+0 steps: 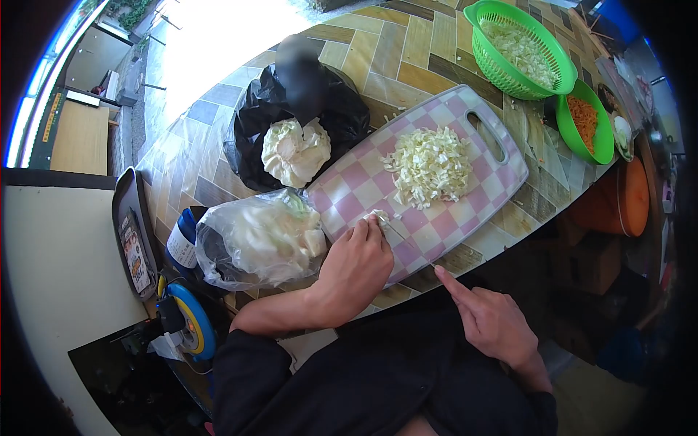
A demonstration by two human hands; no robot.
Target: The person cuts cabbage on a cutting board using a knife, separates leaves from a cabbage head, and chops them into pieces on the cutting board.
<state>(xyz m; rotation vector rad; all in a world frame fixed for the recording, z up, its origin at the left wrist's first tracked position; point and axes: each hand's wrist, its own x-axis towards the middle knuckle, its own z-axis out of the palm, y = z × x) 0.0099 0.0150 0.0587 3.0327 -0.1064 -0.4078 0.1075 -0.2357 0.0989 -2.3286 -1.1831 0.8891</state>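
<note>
A pink and white checkered cutting board lies on the table. My left hand is on its near left part, fingertips pressed together on a small piece of white cabbage. My right hand is at the table's near edge, its index finger stretched forward and the others curled round a knife, whose handle is hidden. The thin blade reaches over the board towards my left fingertips. A pile of chopped cabbage lies on the board's upper right part.
Left of the board are a clear bag of cabbage and a cabbage half on a black bag. A green colander of shredded cabbage and a green bowl of shredded orange food stand right. A dark tray lies far left.
</note>
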